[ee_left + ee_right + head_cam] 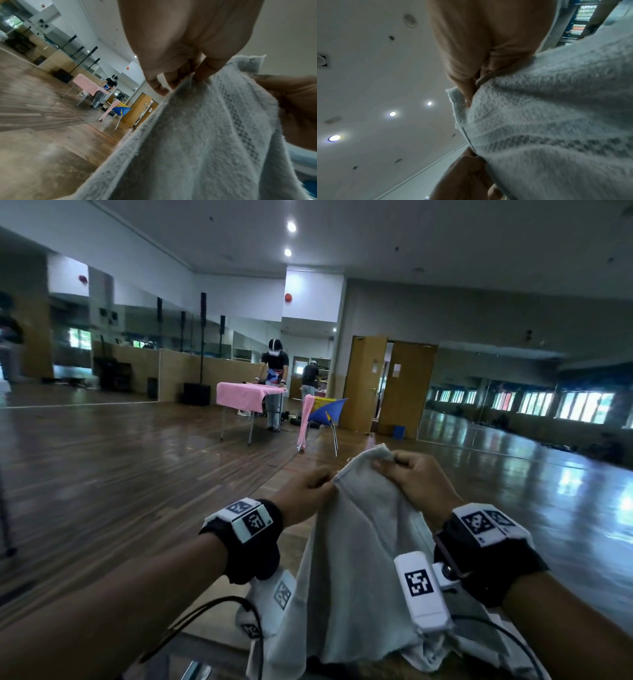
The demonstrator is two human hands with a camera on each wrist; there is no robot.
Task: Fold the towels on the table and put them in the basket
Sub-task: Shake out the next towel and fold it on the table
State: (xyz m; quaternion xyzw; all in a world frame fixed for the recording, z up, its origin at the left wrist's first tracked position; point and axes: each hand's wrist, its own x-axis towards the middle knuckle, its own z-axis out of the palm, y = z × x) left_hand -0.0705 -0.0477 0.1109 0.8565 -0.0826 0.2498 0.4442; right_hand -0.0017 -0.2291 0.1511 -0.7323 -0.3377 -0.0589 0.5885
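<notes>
A pale grey towel (356, 559) hangs in the air in front of me, held up by its top edge. My left hand (308, 489) pinches the hem at the left, my right hand (411, 474) pinches the corner just to its right, the two hands close together. In the left wrist view the left hand (180, 77) has thumb and fingertips closed on the towel (197, 148) hem. In the right wrist view the right hand (476, 81) grips the towel (556, 121) corner. The cloth drapes down past my wrists. No basket is in view.
A dark tabletop edge (191, 655) lies low in the frame under the towel. Far ahead on the wooden floor stand a table with a pink cloth (246, 395), a person (274, 378) behind it, and a blue chair (325, 412). Wooden doors (390, 385) are beyond.
</notes>
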